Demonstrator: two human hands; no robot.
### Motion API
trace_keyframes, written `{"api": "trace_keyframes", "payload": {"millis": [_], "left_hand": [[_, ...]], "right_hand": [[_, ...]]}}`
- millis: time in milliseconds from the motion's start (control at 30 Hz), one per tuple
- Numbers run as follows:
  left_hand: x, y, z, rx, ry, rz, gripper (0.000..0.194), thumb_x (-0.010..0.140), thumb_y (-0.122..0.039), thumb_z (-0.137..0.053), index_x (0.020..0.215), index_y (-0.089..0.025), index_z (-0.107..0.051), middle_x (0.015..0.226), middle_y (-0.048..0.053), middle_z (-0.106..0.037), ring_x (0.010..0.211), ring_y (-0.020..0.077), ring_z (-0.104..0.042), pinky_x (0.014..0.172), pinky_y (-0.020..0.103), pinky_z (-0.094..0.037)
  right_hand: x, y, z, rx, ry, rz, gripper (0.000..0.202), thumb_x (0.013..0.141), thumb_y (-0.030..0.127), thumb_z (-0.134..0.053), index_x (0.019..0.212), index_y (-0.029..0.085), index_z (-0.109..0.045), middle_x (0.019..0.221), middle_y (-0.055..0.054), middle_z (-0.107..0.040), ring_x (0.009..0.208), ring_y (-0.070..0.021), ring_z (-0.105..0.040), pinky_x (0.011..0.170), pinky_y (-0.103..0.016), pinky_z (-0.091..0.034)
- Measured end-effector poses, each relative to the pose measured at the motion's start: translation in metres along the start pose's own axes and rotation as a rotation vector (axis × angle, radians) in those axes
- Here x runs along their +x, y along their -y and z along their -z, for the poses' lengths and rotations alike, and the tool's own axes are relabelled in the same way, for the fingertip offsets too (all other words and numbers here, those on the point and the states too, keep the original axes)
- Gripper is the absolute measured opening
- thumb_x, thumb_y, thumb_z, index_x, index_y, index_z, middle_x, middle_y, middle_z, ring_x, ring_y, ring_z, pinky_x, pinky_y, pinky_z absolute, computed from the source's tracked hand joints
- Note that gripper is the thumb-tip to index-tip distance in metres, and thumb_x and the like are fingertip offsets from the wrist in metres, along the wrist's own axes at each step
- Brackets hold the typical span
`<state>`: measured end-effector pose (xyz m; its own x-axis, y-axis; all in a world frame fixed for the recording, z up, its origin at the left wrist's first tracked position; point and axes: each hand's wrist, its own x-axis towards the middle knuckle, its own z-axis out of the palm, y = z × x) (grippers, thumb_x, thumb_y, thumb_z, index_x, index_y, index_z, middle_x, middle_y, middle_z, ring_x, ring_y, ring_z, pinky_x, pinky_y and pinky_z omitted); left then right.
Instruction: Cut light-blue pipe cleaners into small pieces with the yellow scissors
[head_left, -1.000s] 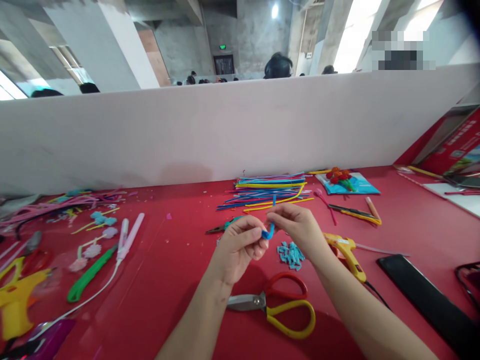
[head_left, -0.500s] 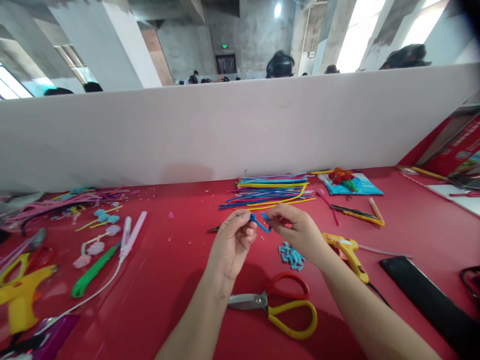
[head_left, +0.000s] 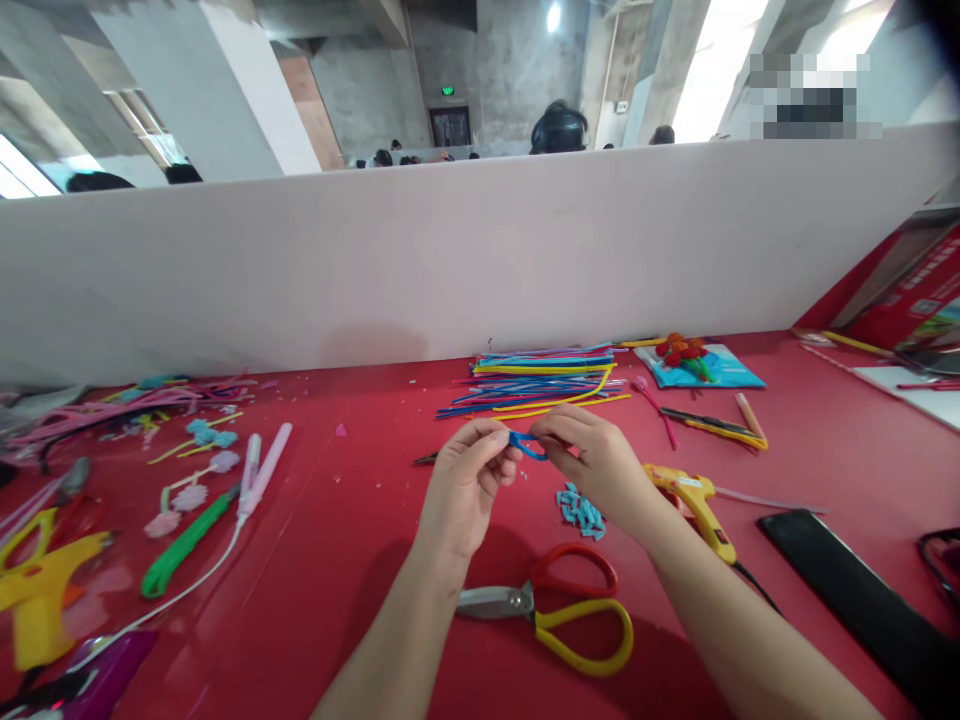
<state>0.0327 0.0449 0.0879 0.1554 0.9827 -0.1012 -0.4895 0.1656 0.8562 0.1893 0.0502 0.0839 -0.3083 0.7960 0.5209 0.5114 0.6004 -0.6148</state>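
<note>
A short bent blue stem (head_left: 531,451) forms a small loop between my two hands. My left hand (head_left: 471,475) pinches its left end between thumb and fingers. At the other end, the fingertips of my right hand (head_left: 589,455) are closed on it. Just below my right hand lies a pile of short light-blue pieces (head_left: 581,511). Scissors with one red and one yellow handle (head_left: 585,640) rest nearer to me, blades partly behind my left forearm. Beyond my hands is a bundle of coloured stems (head_left: 547,372).
Right: yellow glue gun (head_left: 694,500), black case (head_left: 847,590), tweezers (head_left: 712,425), blue packet (head_left: 731,368). Left: green-handled tool (head_left: 187,545), pink tool with cable (head_left: 266,470), another yellow glue gun (head_left: 45,600), pink stems (head_left: 127,415). A white partition (head_left: 420,260) stands behind; people's heads show beyond.
My hands have come slightly closer together, and the blue stem, more open before, now closes into a narrower loop. The view has shifted very slightly.
</note>
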Motion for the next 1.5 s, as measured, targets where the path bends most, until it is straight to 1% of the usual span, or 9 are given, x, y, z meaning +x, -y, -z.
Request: {"api": "trace_keyframes", "payload": {"millis": [300, 467, 633, 733, 967, 1167, 1233, 1367, 1500], "left_hand": [[-0.004, -0.005, -0.001, 0.111, 0.004, -0.062, 0.009, 0.068, -0.021, -0.058, 0.071, -0.014, -0.055, 0.057, -0.001, -0.058, 0.045, 0.0049, -0.048, 0.043, 0.015, -0.036], [-0.003, -0.004, -0.001, 0.144, 0.033, -0.037, 0.008, 0.068, -0.021, -0.059, 0.07, -0.014, -0.055, 0.055, -0.001, -0.056, 0.043, 0.005, -0.047, 0.042, 0.016, -0.035], [-0.004, -0.004, -0.002, 0.163, 0.018, -0.035, 0.008, 0.067, -0.022, -0.059, 0.07, -0.015, -0.055, 0.054, -0.002, -0.056, 0.043, 0.0047, -0.046, 0.042, 0.015, -0.035], [-0.005, -0.005, -0.002, 0.138, 0.022, -0.027, 0.007, 0.068, -0.02, -0.059, 0.069, -0.015, -0.056, 0.053, -0.002, -0.057, 0.042, 0.0037, -0.046, 0.041, 0.014, -0.035], [-0.002, -0.001, -0.001, -0.077, 0.104, 0.12, 0.005, 0.07, -0.018, -0.057, 0.071, -0.014, -0.054, 0.053, -0.002, -0.055, 0.042, 0.001, -0.044, 0.042, 0.01, -0.033], [-0.004, 0.0, -0.002, 0.112, 0.087, -0.016, 0.006, 0.07, -0.019, -0.057, 0.071, -0.013, -0.054, 0.055, -0.001, -0.056, 0.044, 0.0039, -0.047, 0.043, 0.014, -0.036], [-0.004, 0.0, -0.003, 0.157, 0.065, -0.068, 0.007, 0.07, -0.02, -0.058, 0.072, -0.013, -0.055, 0.055, -0.001, -0.055, 0.045, 0.0054, -0.048, 0.042, 0.016, -0.036], [-0.003, 0.0, -0.003, 0.171, 0.052, -0.076, 0.009, 0.07, -0.021, -0.056, 0.073, -0.013, -0.054, 0.056, -0.002, -0.054, 0.045, 0.0056, -0.047, 0.043, 0.017, -0.036], [-0.003, 0.001, -0.004, 0.341, 0.027, -0.14, 0.008, 0.069, -0.021, -0.056, 0.071, -0.014, -0.054, 0.054, -0.002, -0.054, 0.045, 0.0069, -0.047, 0.044, 0.018, -0.036]], "right_hand": [[-0.001, 0.003, -0.003, -0.027, -0.013, 0.065, 0.02, 0.08, 0.013, -0.04, 0.089, 0.019, -0.057, 0.08, -0.004, -0.055, 0.076, -0.0121, -0.049, 0.067, -0.023, -0.04], [-0.002, 0.003, -0.004, 0.004, -0.018, 0.1, 0.017, 0.081, 0.019, -0.041, 0.087, 0.019, -0.057, 0.076, -0.004, -0.055, 0.071, -0.0114, -0.05, 0.065, -0.024, -0.04], [-0.004, 0.005, -0.002, -0.094, -0.019, 0.155, 0.02, 0.081, 0.02, -0.04, 0.087, 0.019, -0.059, 0.076, -0.005, -0.056, 0.072, -0.0125, -0.049, 0.066, -0.025, -0.04], [-0.004, 0.006, -0.001, -0.007, -0.026, 0.121, 0.02, 0.082, 0.02, -0.039, 0.087, 0.019, -0.058, 0.077, -0.005, -0.055, 0.072, -0.0116, -0.049, 0.065, -0.024, -0.04], [0.0, 0.003, -0.003, 0.228, -0.007, 0.02, 0.011, 0.079, 0.018, -0.046, 0.078, 0.019, -0.056, 0.07, 0.0, -0.054, 0.064, -0.0089, -0.049, 0.06, -0.021, -0.04], [-0.001, 0.009, -0.003, 0.174, -0.035, 0.039, 0.012, 0.079, 0.017, -0.044, 0.08, 0.019, -0.056, 0.071, -0.001, -0.054, 0.066, -0.0094, -0.049, 0.061, -0.022, -0.04], [-0.003, 0.012, -0.005, 0.174, -0.072, -0.009, 0.01, 0.078, 0.016, -0.045, 0.082, 0.019, -0.054, 0.071, 0.0, -0.053, 0.065, -0.009, -0.049, 0.061, -0.022, -0.04], [-0.005, 0.013, -0.009, 0.351, -0.06, -0.129, 0.028, 0.074, 0.012, -0.046, 0.101, 0.021, -0.044, 0.078, 0.001, -0.052, 0.068, -0.0083, -0.051, 0.063, -0.022, -0.042], [-0.004, 0.013, -0.009, 0.447, -0.052, -0.13, 0.033, 0.074, 0.011, -0.043, 0.105, 0.022, -0.04, 0.081, 0.0, -0.051, 0.072, -0.0088, -0.052, 0.066, -0.023, -0.044]]}}
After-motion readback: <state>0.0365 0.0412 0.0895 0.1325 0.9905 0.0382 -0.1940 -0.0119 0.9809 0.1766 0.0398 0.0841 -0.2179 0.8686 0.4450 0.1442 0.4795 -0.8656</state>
